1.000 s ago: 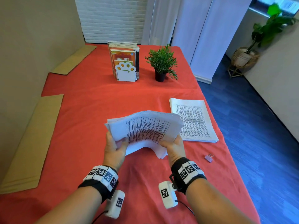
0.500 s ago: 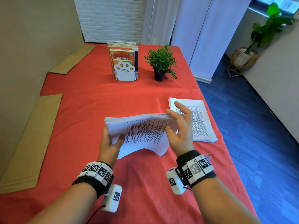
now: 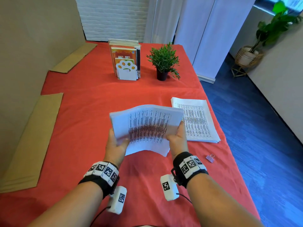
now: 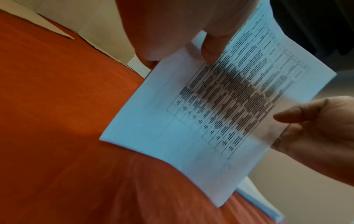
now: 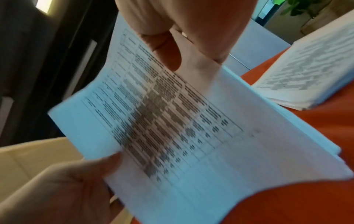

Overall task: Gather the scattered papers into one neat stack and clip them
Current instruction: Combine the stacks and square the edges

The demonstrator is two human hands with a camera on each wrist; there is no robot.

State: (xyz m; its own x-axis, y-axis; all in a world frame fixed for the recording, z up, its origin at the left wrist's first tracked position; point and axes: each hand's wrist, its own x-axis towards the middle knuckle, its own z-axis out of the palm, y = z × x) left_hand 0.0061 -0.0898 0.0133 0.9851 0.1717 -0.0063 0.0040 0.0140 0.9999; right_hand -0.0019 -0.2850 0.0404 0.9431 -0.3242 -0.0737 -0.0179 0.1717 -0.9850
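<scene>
The red tablecloth (image 3: 78,122) carries everything; the flat stack of printed sheets (image 3: 196,119) lies toward its right edge, and every place below is told from that stack. Just left of it, raised off the cloth and bowed upward, is the held sheaf of papers (image 3: 146,126); the left hand (image 3: 114,145) pinches its left edge, thumb on top, and the right hand (image 3: 177,139) pinches its right edge, thumb likewise on top. Nearer the person than the stack, apart from it, lies the small lilac binder clip (image 3: 210,158).
</scene>
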